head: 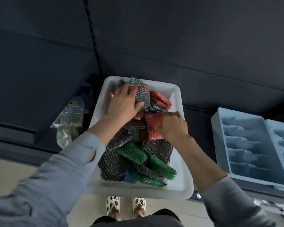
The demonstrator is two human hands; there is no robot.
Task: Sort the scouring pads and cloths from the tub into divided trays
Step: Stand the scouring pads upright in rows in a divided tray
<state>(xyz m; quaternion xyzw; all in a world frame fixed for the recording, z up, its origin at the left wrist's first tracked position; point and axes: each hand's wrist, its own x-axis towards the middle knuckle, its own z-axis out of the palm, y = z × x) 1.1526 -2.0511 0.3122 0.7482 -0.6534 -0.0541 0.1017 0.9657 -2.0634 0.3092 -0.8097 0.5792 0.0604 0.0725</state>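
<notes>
Both hands are working inside the white plastic tub, which is sitting on the dark surface and is heaped with glittery red, green and grey-striped scouring pads and cloths. The left hand is lying over the far left of the heap, its thumb hooked round the edge of a grey striped cloth and its fingers spreading across the top. The right hand is curling its fingers down onto a red scouring pad near the middle, apparently pinching its right edge, though the fingertips are hidden. These pieces are likely light, soft and springy, with rough mesh that snags on neighbours, so taking one by a free edge or corner and peeling it clear should be working best. The pale blue divided trays are waiting to the right, their compartments showing nothing inside.
</notes>
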